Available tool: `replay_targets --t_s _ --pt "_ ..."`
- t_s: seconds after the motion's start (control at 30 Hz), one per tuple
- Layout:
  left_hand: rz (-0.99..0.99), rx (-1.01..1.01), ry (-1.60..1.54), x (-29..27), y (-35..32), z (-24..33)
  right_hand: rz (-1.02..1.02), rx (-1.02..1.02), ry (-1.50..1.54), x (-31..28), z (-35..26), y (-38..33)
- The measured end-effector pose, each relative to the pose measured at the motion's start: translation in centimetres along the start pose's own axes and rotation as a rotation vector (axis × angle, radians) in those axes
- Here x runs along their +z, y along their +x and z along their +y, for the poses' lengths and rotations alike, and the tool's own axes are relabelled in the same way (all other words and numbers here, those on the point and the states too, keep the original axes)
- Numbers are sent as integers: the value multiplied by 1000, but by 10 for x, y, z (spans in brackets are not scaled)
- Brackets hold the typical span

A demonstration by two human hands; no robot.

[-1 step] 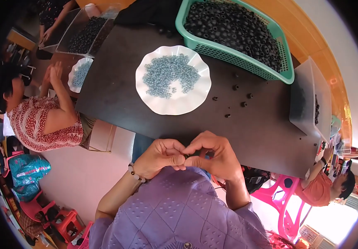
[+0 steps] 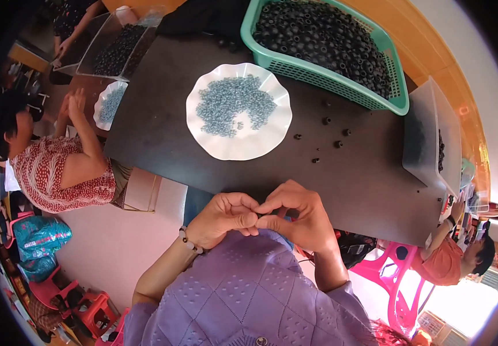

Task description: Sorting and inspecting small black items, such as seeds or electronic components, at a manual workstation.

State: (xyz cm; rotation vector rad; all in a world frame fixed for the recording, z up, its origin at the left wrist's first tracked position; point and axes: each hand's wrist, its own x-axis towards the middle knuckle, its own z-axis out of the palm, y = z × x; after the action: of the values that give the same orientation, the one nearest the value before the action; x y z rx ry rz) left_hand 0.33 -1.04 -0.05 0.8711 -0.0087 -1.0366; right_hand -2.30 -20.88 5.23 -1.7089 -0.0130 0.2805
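My left hand [image 2: 231,213] and my right hand [image 2: 296,214] meet in front of my chest, just off the table's near edge. Thumbs and fingertips pinch together from both sides on a small black part [image 2: 260,215], mostly covered by the fingers. It resembles the loose black parts on the table, though its shape is hard to make out. Beyond my hands stands a white scalloped plate [image 2: 220,151] bearing many small clear bluish rings [image 2: 231,104]. At the far right, a green basket [image 2: 329,95] is heaped with small black hollow parts [image 2: 324,46].
Several loose black parts [image 2: 339,144] lie on the dark table [image 2: 364,184] right of the plate. A clear plastic bin [image 2: 427,138] stands at the right edge. On the left, a co-worker [image 2: 67,167] sits by another plate [image 2: 103,118]; another person [image 2: 445,259] is at right.
The view has shifted very slightly. My hands keep the same pinch, and the black part shows a little less between the fingertips.
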Motion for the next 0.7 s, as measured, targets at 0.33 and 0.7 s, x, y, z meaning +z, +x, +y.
replay_targets --t_s 0.33,0.7 --pt "-64 -164 -213 7 23 9 122 -274 -325 -24 2 4" --pt "42 -159 -257 16 30 9 114 -264 -347 -43 3 12"
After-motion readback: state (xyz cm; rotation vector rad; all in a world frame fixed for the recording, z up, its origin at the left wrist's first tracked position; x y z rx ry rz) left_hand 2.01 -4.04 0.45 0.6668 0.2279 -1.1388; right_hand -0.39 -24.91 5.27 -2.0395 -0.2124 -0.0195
